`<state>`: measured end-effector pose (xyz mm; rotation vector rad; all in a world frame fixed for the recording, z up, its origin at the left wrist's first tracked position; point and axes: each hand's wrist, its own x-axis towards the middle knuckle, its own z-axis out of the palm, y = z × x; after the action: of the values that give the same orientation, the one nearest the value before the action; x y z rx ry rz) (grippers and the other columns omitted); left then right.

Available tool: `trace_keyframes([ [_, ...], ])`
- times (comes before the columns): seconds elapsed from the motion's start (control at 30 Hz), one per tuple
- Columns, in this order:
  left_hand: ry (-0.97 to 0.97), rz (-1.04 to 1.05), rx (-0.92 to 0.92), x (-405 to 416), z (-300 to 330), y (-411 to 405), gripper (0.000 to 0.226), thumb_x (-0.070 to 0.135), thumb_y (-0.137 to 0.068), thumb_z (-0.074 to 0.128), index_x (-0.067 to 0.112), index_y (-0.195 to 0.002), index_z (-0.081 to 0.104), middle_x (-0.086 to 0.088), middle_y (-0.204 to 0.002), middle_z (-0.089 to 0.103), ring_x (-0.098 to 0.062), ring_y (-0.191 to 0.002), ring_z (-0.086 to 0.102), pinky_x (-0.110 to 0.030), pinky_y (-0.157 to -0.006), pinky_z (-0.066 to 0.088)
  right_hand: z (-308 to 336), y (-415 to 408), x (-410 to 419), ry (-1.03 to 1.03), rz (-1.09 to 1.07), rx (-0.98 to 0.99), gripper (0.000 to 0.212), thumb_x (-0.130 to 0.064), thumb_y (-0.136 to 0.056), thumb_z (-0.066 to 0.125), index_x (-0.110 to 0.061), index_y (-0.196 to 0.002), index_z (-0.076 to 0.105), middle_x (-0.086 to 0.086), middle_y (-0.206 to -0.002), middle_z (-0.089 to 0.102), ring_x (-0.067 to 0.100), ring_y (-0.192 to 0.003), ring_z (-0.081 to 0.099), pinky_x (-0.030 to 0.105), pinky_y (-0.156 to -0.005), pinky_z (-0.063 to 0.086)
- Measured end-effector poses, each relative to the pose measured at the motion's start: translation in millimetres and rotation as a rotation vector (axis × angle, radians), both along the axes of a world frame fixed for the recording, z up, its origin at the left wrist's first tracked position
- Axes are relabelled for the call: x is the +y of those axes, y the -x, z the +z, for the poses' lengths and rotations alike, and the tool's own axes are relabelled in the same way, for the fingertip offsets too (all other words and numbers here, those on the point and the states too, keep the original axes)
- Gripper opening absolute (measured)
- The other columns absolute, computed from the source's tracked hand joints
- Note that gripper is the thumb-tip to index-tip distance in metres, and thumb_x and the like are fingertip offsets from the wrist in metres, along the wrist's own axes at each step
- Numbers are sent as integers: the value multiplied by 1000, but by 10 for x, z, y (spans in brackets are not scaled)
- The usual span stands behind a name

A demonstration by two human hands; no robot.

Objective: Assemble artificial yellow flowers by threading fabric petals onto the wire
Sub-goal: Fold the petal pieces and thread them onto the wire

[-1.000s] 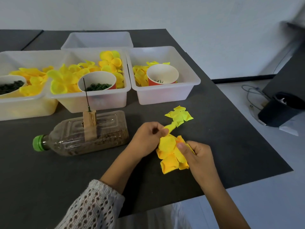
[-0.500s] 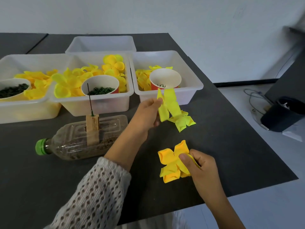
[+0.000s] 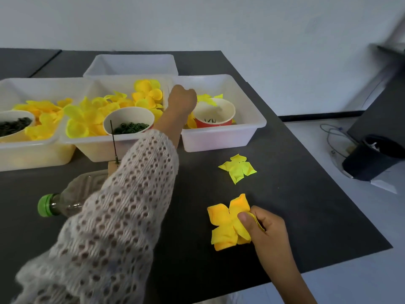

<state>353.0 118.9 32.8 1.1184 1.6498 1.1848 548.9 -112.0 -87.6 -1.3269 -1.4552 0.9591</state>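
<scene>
Item: orange-yellow petal stack (image 3: 228,222), several fabric layers, lying on the black table (image 3: 306,205) at about five o'clock from the table's centre. Its lobes fan toward nine to twelve o'clock; its long axis runs roughly from twelve to six o'clock.

Right hand (image 3: 266,229): at three o'clock of the stack, thumb and fingers curled, pinching the stack's right edge.

Left hand (image 3: 183,99): fingers curled, reaching over the rim of the right bin (image 3: 221,137), well apart from the stack at its eleven o'clock. Whether it holds anything cannot be told. Its knitted sleeve (image 3: 122,205) crosses the frame.

Loose lemon-yellow petal piece (image 3: 237,167): flat on the table, at twelve o'clock of the stack, between the stack and the right bin, touched by neither hand.

Wire (image 3: 113,141): thin, dark, upright, pointing to twelve o'clock, set in a wooden block (image 3: 112,166) on a plastic bottle (image 3: 65,200) lying on its side, green cap toward nine o'clock.

Right bin contents: red paper cup (image 3: 213,116), yellow petals. Middle bin (image 3: 98,148): yellow petals, cup of dark green rings (image 3: 129,127). Left bin (image 3: 32,154): likewise petals and a cup of dark pieces.
</scene>
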Motion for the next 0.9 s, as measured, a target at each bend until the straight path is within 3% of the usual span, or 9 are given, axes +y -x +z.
trace_keyframes([
  [0.03, -44, 29, 16, -69, -31, -19, 31, 12, -100, 43, 2, -126, 54, -17, -128, 60, -36, -124, 55, -41, -101, 48, 9, 2, 1, -2, 9, 3, 31, -38, -83, 57, -30, -54, 49, -6, -53, 42, 4, -52, 39, 15, -50, 33],
  [0.1, -162, 69, 15, -353, -70, -33, 39, 11, -98, 42, -1, -135, 49, -24, -136, 54, -38, -126, 52, -50, -106, 44, 21, -2, 1, 4, 32, 7, 29, -39, -86, 53, -27, -60, 49, -6, -54, 43, 3, -52, 40, 17, -50, 32],
  [0.23, -333, -1, -18, -1029, -178, -92, 26, 11, -99, 45, 14, -120, 61, -6, -117, 65, -24, -109, 63, -41, -97, 50, 25, -34, -2, 42, 131, -9, 29, -39, -89, 47, -14, -77, 56, -6, -58, 47, 4, -53, 41, 20, -51, 36],
  [0.3, -303, -96, -25, -1369, -268, -108, 22, 12, -99, 47, 16, -108, 66, -1, -103, 70, -17, -96, 67, -27, -83, 50, 44, -38, 2, 57, 181, -9, 26, -39, -88, 48, -16, -84, 59, -8, -60, 51, 2, -55, 44, 18, -52, 38],
  [0.4, -217, -350, 38, -1786, -437, -94, 23, 18, -102, 47, 25, -104, 68, 7, -92, 71, -4, -86, 67, -10, -69, 46, 57, -2, 16, 67, 194, -5, 24, -38, -84, 54, -16, -81, 62, -8, -61, 54, 0, -55, 46, 15, -53, 39],
  [0.5, -124, -580, 226, -1996, -606, -63, 19, 25, -101, 52, 35, -108, 67, 15, -99, 69, -1, -92, 64, -21, -80, 52, 56, 45, 29, 71, 141, 29, 22, -34, -82, 57, -14, -76, 62, -10, -59, 59, -2, -53, 52, 10, -51, 40],
  [0.63, -34, -753, 495, -2074, -735, -79, 22, 34, -95, 63, 37, -116, 63, 14, -109, 57, -2, -95, 56, -21, -82, 49, 40, 74, 38, 89, 71, 34, 25, -41, -80, 58, -17, -75, 64, -9, -59, 61, -3, -56, 55, 11, -51, 42],
  [0.73, -44, -743, 526, -2071, -771, -112, 22, 38, -89, 69, 37, -110, 63, 14, -107, 55, -4, -95, 54, -25, -82, 50, 12, 98, 50, 67, 18, 8, 29, -45, -81, 58, -18, -70, 62, -7, -56, 56, -1, -53, 49, 15, -48, 39],
  [0.9, -103, -629, 508, -2046, -801, -218, 10, 37, -87, 71, 32, -94, 66, 15, -92, 57, -4, -83, 54, -20, -69, 43, -11, 128, 95, 55, -85, -4, 41, -55, -77, 57, -18, -59, 57, -7, -49, 46, 2, -48, 41, 17, -44, 33],
])
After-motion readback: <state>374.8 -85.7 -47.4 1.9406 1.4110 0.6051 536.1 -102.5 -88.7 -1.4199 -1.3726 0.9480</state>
